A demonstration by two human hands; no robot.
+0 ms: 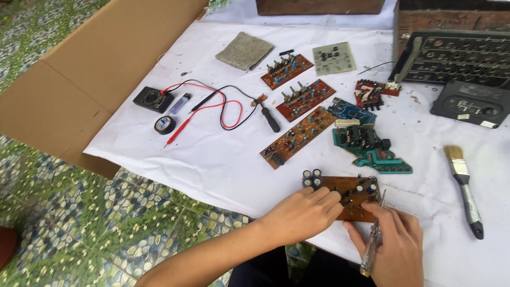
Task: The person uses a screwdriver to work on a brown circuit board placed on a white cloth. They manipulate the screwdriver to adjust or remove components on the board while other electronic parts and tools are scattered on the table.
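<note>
Your left hand [303, 212] presses the brown board [350, 196] – your right hand [390, 247] grips a clear screwdriver [373, 239], its tip hidden among parts.

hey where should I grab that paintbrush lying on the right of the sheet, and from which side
Take the paintbrush by its dark handle, the long near part. It lies flat with bristles pointing away, so come from above with fingers across the handle. Nothing lies against it, and the right hand is nearest.

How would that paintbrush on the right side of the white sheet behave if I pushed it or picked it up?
The paintbrush looks light and stiff along its handle, so it would probably lift easily. Its flat head should keep it from rolling; a push would likely slide it over the white sheet. The pale bristles would probably bend softly.
</note>
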